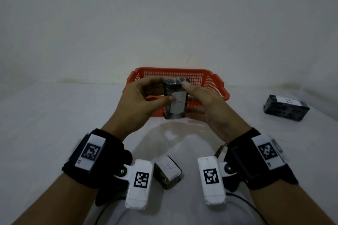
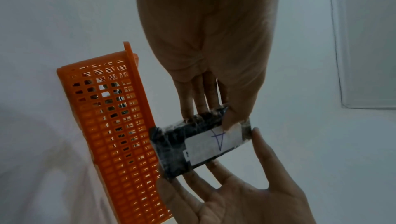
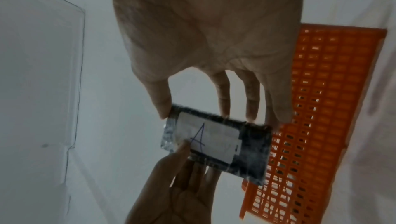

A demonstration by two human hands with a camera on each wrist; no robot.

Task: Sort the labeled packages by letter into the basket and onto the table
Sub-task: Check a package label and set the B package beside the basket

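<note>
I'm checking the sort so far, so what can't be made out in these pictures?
- Basket contents: head view, both hands and the held A package cover the inside; left wrist view shows only dark shapes through the mesh.
- Second A package: head view, wrist cameras hide its sides.
- B package: absent from both wrist views.

- A white wall [image 1: 164, 14] behind, marked with a thin dark scratch [image 1: 188, 59]
- A black cable [image 1: 245, 204] trails at the near edge
</note>
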